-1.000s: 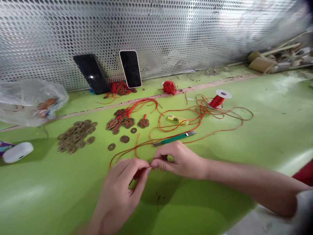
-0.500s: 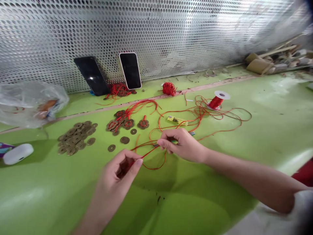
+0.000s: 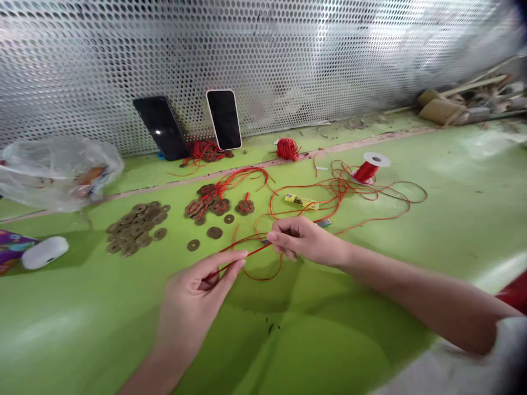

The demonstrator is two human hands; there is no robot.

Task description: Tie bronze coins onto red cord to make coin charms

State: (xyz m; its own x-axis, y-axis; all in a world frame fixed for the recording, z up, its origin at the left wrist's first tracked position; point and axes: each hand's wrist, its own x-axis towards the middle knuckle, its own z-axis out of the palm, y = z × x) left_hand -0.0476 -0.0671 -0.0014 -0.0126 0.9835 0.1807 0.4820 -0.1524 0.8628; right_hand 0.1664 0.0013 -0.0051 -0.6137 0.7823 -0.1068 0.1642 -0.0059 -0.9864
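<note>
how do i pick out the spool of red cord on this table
Start at the perforated metal wall behind the green table, then find the pale strip along it. In front of that strip, right of the yellow item, is the spool. Unlike the loose-ended red bundle to its left, it has white round flanges.

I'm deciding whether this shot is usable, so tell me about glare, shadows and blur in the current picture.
Head view: whitish glare on the green table at both sides, plus a bright spot on the black phone; head view: soft shadows below the right hand; head view: the left hand looks slightly blurred toward the wrist; head view: the upper right corner darkens.
</note>
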